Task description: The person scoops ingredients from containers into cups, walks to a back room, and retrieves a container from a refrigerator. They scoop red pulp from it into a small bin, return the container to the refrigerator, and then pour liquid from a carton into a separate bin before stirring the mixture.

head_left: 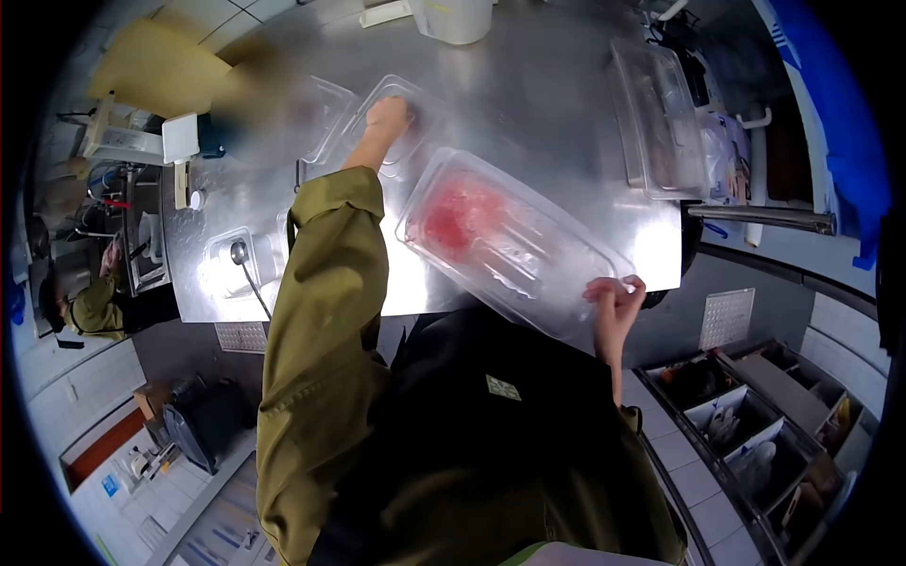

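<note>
A long clear plastic container (538,278) lies tilted across the near edge of the steel table (547,104), with red, meat-like contents (460,219) at its left end. My right hand (618,298) grips its near right corner, fingers bent over the rim. Farther off, my left hand (389,115) is closed over a smaller clear tray (408,151); its fingertips are hidden, so what they hold, if anything, does not show. Another clear tray (326,108) is just left of that one.
A long clear bin (656,118) stands at the right edge, and a white tub (453,21) at the far side. A small container (226,259) with a ladle (242,257) sits at the left. Another person (94,307) is at the far left. Drawers (746,415) are below right.
</note>
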{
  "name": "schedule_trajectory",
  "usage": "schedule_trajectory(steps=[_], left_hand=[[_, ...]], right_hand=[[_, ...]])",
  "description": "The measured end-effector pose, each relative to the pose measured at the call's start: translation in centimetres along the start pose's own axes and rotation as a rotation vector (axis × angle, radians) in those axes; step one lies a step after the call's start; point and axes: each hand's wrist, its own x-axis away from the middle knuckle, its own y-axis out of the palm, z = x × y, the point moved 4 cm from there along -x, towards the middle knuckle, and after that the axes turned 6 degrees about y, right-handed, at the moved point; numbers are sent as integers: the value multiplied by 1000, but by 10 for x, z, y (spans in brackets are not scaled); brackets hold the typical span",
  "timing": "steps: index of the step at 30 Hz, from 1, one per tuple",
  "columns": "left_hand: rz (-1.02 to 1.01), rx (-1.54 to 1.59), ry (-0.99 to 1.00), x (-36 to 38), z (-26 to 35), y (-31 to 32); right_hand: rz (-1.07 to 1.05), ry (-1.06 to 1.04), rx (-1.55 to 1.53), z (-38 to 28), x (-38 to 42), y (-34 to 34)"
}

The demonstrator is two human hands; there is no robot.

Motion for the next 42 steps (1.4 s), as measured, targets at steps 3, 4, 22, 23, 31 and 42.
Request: schedule_trajectory(steps=[3, 4, 22, 23, 31, 42], left_hand=[[-128, -21, -20, 8, 4, 1], [-127, -32, -34, 12, 8, -4], [569, 899, -308, 334, -12, -79], [563, 939, -300, 344, -9, -72], [438, 1065, -396, 388, 16, -45], [398, 1047, -499, 424, -5, -22]], right_hand=[[149, -126, -20, -3, 2, -44], [190, -141, -30, -9, 3, -56], [-24, 177, -308, 47, -205, 29], [-38, 185, -299, 50, -214, 35], [-190, 273, -244, 64, -282, 90], [91, 40, 800, 63, -323, 120]])
